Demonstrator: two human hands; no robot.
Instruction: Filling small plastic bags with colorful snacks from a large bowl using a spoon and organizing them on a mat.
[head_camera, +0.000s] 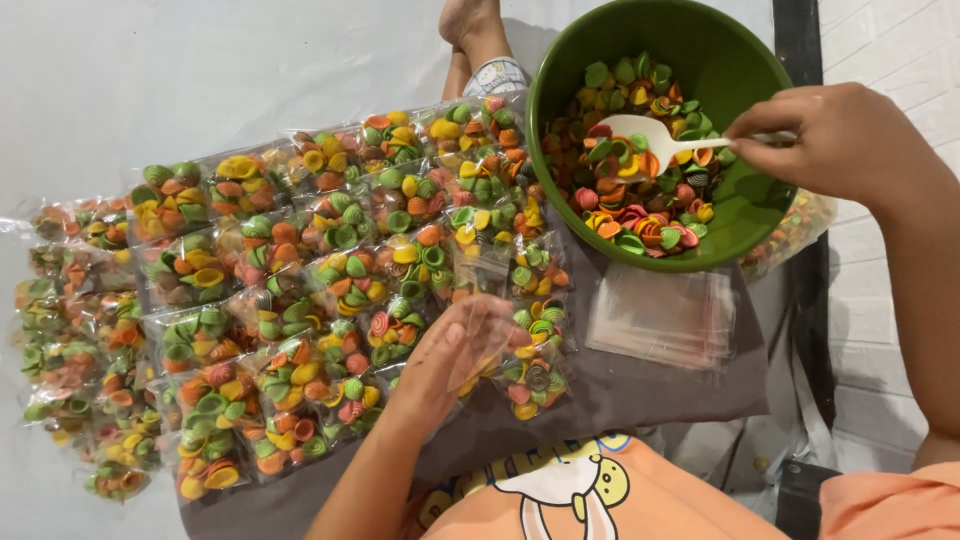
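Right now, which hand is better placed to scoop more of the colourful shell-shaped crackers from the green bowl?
Probably the right hand: it already grips the white plastic spoon, whose scoop lies among the colourful shell-shaped crackers in the round green bowl. The left hand holds a small clear plastic bag.

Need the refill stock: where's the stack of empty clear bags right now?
In the head view, the stack of empty clear bags lies right of centre on the grey cloth, just below the green bowl.

We saw a pale floor (120, 70) carrying a grey cloth (640, 395), with rows of filled snack bags (300, 300), empty bags (665, 315) and a green bowl (740, 215).
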